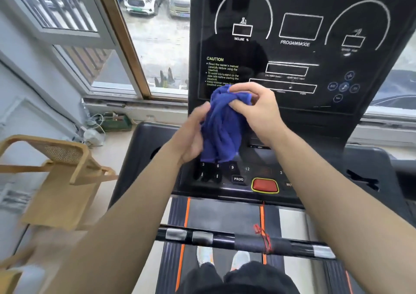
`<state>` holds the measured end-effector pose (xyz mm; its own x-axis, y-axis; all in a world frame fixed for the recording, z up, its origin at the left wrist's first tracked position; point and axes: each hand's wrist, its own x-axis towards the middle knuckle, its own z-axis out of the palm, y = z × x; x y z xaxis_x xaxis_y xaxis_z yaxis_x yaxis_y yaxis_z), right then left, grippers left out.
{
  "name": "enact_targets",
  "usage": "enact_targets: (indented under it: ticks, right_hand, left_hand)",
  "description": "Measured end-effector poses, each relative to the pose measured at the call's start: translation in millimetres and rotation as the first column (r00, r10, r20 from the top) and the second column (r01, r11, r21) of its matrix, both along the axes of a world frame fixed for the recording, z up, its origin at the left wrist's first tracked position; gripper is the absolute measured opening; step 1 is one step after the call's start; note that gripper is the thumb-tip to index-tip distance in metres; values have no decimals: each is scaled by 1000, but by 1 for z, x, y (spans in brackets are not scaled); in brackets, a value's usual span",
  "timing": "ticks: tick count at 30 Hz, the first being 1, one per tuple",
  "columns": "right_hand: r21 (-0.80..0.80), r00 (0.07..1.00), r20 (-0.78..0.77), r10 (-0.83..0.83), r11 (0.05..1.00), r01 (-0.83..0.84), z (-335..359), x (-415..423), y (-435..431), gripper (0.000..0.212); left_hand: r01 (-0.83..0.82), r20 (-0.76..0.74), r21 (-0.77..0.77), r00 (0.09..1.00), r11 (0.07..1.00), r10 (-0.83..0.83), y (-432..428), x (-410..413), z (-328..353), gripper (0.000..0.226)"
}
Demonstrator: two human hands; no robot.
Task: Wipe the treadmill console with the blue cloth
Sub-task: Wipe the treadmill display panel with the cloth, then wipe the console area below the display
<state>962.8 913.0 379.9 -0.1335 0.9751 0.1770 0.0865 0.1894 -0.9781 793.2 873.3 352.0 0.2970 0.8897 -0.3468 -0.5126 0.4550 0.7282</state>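
**While I bunch the cloth, the console waits straight ahead**

With both hands closed on the blue cloth [221, 124], I hold it gathered at mid-frame: my right hand [254, 111] pinches its top edge with curled fingers, and my left hand [193, 136] cups its side from the left. The cloth hangs in a long vertical bundle, its lower end just above the numbered keys. Beyond it, filling the upper right of the frame, stands the treadmill console [299, 46], its dark glossy panel tilted toward me. My right hand sits higher and nearer that panel, so I judge it the likelier one to carry the cloth up and forward.
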Motion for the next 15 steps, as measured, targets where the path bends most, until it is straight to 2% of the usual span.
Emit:
enact_targets:
  ticks: [2,5,7,10,13,15]
  right_hand:
    - [-129,975,-208,72,987,-101,-2,6,-4,25]
    - [-290,889,-442,123,918,-271,-7,19,-12,26]
    - [-336,862,-478,169,872,-357,-8,28,-21,25]
    - [-354,861,-436,264,829,-433,-12,44,-32,28]
    - [-367,855,-420,304,805,-467,-14,58,-42,22]
    - [-368,805,-495,329,760,-536,-14,69,-48,23]
  left_hand:
    - [19,-16,-33,1000,999,-19,-5,-7,5,48]
    - [19,-139,65,990,998,-10,-7,-13,8,29]
    - [-21,-293,153,954,988,65,-5,-16,7,32]
    - [-80,-569,277,790,958,230,-8,-22,2,17]
    - [-69,-617,318,743,946,261,-20,-25,8,10]
    - [-38,-573,250,800,968,180,-31,-27,17,18]
